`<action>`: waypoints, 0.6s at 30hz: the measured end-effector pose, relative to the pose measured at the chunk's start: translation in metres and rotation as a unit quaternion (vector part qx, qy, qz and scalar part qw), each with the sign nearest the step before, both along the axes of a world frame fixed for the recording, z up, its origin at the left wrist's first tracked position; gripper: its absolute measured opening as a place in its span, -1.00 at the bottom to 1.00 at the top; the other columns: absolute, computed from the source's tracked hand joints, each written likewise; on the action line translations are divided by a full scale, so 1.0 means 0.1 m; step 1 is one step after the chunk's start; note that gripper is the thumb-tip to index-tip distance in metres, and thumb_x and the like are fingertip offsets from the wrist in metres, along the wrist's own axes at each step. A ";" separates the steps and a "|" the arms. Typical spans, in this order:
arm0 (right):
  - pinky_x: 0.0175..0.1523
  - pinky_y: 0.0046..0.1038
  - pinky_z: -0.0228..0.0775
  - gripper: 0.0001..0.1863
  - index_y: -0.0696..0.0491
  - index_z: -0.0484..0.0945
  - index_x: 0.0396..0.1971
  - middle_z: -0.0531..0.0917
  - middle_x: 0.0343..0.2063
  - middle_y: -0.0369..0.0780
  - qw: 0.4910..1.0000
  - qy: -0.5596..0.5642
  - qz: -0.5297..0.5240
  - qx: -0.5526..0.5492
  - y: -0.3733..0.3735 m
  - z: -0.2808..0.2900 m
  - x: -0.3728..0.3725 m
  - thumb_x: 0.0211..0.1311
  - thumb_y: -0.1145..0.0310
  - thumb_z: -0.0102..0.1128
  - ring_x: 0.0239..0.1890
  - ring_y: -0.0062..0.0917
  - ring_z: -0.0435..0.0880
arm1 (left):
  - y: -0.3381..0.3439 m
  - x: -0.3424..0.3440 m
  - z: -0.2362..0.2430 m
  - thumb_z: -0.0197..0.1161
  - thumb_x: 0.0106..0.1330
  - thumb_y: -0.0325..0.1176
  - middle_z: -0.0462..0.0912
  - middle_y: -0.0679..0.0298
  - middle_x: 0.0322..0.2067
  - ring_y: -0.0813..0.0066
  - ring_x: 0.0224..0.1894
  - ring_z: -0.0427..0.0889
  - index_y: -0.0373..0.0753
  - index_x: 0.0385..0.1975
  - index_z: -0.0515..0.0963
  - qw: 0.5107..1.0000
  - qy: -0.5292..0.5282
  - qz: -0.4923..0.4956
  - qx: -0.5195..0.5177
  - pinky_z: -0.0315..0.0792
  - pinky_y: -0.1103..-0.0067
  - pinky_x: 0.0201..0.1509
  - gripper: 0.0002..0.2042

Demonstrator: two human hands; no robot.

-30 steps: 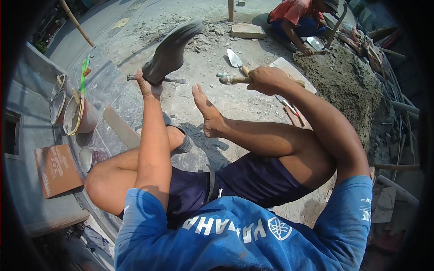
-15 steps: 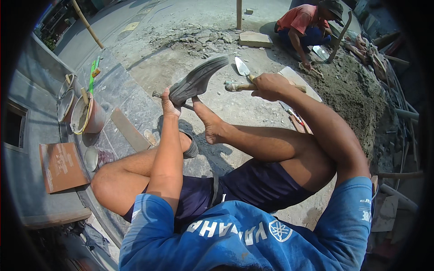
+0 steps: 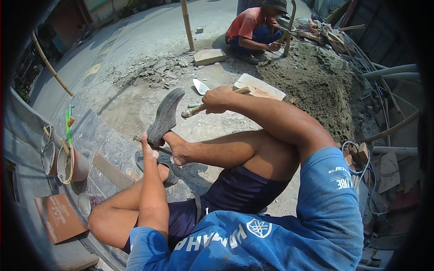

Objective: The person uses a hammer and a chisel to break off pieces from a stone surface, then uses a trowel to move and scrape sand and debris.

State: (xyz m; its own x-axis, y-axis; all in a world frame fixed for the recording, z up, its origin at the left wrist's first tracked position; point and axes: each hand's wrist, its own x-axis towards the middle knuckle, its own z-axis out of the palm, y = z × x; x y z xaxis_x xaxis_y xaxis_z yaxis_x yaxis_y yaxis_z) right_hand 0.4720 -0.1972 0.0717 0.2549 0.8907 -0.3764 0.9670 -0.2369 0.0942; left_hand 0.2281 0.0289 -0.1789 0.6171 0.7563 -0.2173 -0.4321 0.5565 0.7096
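My left hand [image 3: 149, 151] grips a metal chisel [image 3: 138, 138] against the lower end of a grey sandal [image 3: 165, 117], just where my bare right foot [image 3: 180, 152] meets it; the toes are hidden by the sandal. My right hand [image 3: 217, 98] is closed on a wooden-handled hammer [image 3: 190, 112], held above and right of the sandal. Beyond it lie a trowel [image 3: 200, 86], a small teal-coloured tool [image 3: 194, 105] and a pale board [image 3: 257, 88]. My other foot [image 3: 169, 176] wears a dark sandal.
A crouching person [image 3: 244, 31] works by a sand heap [image 3: 307, 86]. Buckets [image 3: 77, 169] and a brown tile [image 3: 58, 217] are at left, a pale block [image 3: 210, 56] and bamboo pole [image 3: 188, 27] ahead, pipes [image 3: 393, 74], hoses and debris at right.
The grey sandal and my left hand have come down to my bare foot, the sandal now more upright. The view has shifted, and the crouching person's hands have moved.
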 end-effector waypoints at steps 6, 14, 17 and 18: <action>-0.15 -0.24 0.51 -0.60 0.04 0.62 -0.19 0.66 -0.27 -0.13 1.000 0.004 0.013 0.009 -0.07 -0.04 0.07 0.16 0.03 0.21 -0.19 -0.24 0.66 | -0.10 0.01 -0.15 0.44 -0.04 0.12 0.51 0.44 -0.47 0.62 -0.59 0.37 -0.11 -0.32 0.48 0.994 0.092 -0.007 -0.051 0.23 0.64 -0.55 -0.52; -0.14 -0.23 0.51 -0.58 0.07 0.61 -0.16 0.66 -0.25 -0.13 1.000 0.001 -0.004 0.005 -0.16 0.02 0.12 0.14 0.04 0.23 -0.17 -0.22 0.66 | -0.15 0.03 -0.09 0.30 0.14 0.10 0.61 0.16 -0.34 0.67 -0.81 0.13 -0.19 -0.14 0.53 0.960 0.277 -0.021 0.020 0.16 0.65 -0.71 -0.51; -0.14 -0.22 0.51 -0.57 0.08 0.60 -0.16 0.66 -0.25 -0.13 1.000 -0.001 -0.016 0.006 -0.20 -0.01 0.18 0.14 0.05 0.24 -0.17 -0.22 0.66 | -0.07 0.07 0.00 0.29 0.16 0.07 0.58 0.21 -0.37 0.69 -0.80 0.14 -0.22 -0.08 0.52 0.952 0.302 -0.015 0.039 0.16 0.65 -0.70 -0.50; -0.15 -0.22 0.51 -0.57 0.09 0.60 -0.16 0.66 -0.25 -0.12 1.000 -0.001 -0.017 0.003 -0.20 -0.02 0.18 0.14 0.05 0.24 -0.17 -0.22 0.66 | -0.01 0.07 0.03 0.30 0.17 0.06 0.56 0.23 -0.41 0.69 -0.79 0.15 -0.22 -0.10 0.52 0.956 0.288 -0.016 0.049 0.16 0.65 -0.71 -0.51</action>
State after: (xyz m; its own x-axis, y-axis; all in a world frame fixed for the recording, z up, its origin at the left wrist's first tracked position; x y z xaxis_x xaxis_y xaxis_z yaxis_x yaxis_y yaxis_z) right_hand 0.4900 -0.2167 0.0694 0.2866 0.8836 -0.3704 0.9579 -0.2709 0.0950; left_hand 0.2351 0.0280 -0.1763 0.4388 0.7735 -0.4573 0.0624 0.4815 0.8743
